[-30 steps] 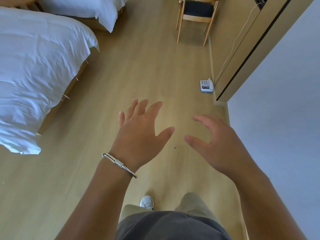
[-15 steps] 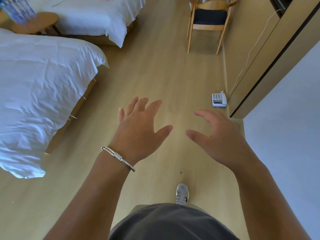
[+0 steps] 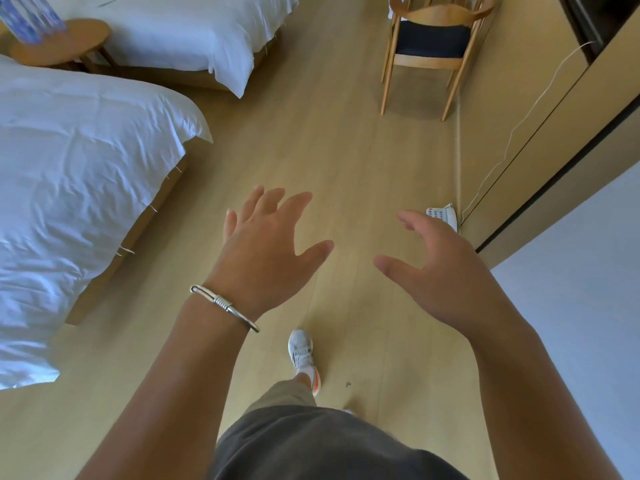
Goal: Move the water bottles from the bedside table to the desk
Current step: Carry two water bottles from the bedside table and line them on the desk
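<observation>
Clear water bottles with blue labels (image 3: 29, 19) stand blurred on a round wooden bedside table (image 3: 74, 41) at the top left, between two beds. My left hand (image 3: 266, 251), with a silver bangle on the wrist, is held out over the wooden floor with fingers spread and nothing in it. My right hand (image 3: 433, 268) hovers beside it, fingers apart and empty. Both hands are far from the bottles. The desk is not in view.
A near bed with white bedding (image 3: 76, 174) fills the left side; a second bed (image 3: 194, 36) lies beyond it. A wooden chair with a dark seat (image 3: 433, 46) stands at the top right. A white telephone (image 3: 445, 216) lies on the floor by the wall panel.
The view has advanced along the floor: the bedside table and bottles came into sight, the chair and beds drew nearer. Both hands stayed open in front of me.
</observation>
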